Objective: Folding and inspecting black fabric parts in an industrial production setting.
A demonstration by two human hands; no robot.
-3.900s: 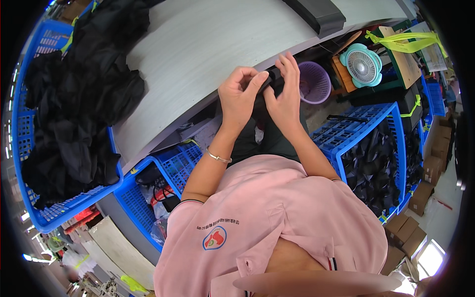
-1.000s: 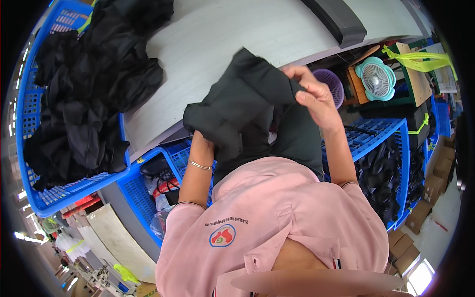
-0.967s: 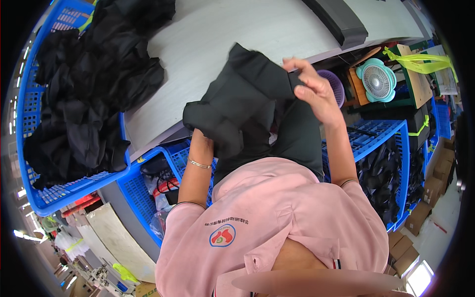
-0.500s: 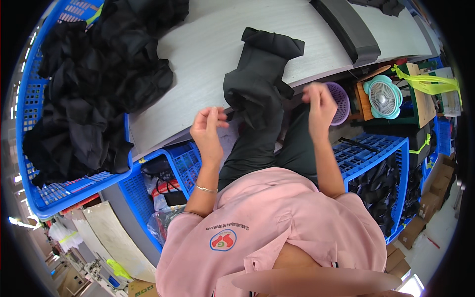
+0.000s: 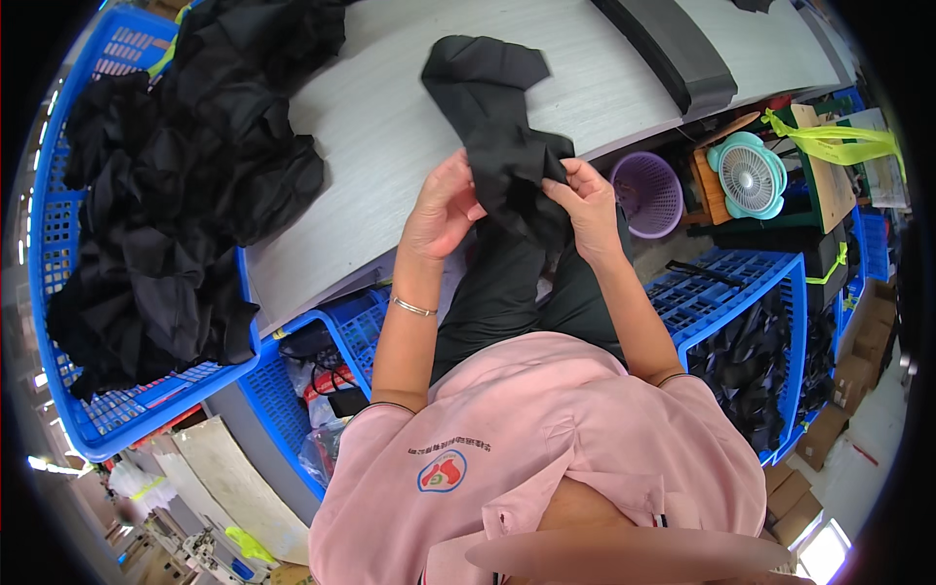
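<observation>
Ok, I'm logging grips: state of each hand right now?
Left hand: partly curled at the black cloth; grip cannot be told.
Right hand: closed, pinching the cloth.

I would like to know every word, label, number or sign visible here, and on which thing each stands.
Pink shirt: one line of dark characters, not copied here.
Beside it, on the same shirt: a blue-ringed emblem with red inside; its details are too small to read.
Cardboard boxes: any marks are too small.
Black cloth at upper centre: no lettering visible.
</observation>
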